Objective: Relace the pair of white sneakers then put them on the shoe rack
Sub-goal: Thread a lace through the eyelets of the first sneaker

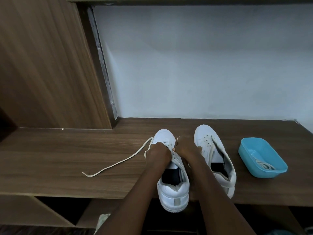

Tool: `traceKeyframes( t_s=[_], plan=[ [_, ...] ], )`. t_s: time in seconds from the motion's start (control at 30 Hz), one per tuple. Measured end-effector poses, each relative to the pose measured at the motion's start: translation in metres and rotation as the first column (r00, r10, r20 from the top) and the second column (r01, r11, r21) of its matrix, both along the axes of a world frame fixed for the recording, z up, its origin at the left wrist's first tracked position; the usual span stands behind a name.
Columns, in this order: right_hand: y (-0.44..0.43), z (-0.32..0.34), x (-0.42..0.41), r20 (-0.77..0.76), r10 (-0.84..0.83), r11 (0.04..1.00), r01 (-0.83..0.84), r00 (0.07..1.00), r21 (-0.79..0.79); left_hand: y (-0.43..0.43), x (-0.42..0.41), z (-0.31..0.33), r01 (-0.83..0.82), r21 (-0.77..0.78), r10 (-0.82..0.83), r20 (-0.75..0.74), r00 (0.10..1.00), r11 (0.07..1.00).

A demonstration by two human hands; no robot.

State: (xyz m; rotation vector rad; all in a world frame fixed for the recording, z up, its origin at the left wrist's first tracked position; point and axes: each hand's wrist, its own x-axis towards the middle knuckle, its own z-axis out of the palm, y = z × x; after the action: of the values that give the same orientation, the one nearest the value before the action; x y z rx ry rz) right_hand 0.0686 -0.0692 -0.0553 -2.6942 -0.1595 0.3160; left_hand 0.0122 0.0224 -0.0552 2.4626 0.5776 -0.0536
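Note:
Two white sneakers stand toe-away on a brown wooden shelf (67, 163). The left sneaker (174, 189) has its heel over the shelf's front edge. Both my hands are at its eyelets: my left hand (158, 154) grips the lace by the left eyelet row, and my right hand (188, 148) pinches at the right row, where a short lace tip pokes up. A long cream lace (118, 162) trails from the left hand across the shelf to the left. The right sneaker (218, 156) stands unlaced, partly hidden behind my right forearm.
A blue plastic tub (261, 156) holding another coiled lace (264, 165) sits on the shelf right of the shoes. A pale wall rises behind and a wooden panel stands at the left. Dark open compartments lie below the shelf.

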Motion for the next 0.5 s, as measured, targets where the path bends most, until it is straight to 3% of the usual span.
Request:
traceKeyframes(
  t_s=[0.17, 0.4, 0.5],
  plan=[
    [0.007, 0.002, 0.001, 0.021, -0.074, 0.990, 0.071, 0.997, 0.125, 0.010, 0.002, 0.006, -0.024, -0.050, 0.027, 0.067, 0.997, 0.998],
    [0.008, -0.007, 0.010, 0.014, -0.097, 0.970, 0.091, 0.995, 0.226, 0.013, 0.010, 0.002, 0.033, 0.083, -0.035, 0.023, 0.999, 0.996],
    [0.005, -0.007, 0.009, 0.011, -0.123, 0.966, 0.117, 0.992, 0.231, 0.017, 0.014, 0.002, -0.027, -0.049, 0.027, 0.000, 1.000, 0.998]
  ],
)
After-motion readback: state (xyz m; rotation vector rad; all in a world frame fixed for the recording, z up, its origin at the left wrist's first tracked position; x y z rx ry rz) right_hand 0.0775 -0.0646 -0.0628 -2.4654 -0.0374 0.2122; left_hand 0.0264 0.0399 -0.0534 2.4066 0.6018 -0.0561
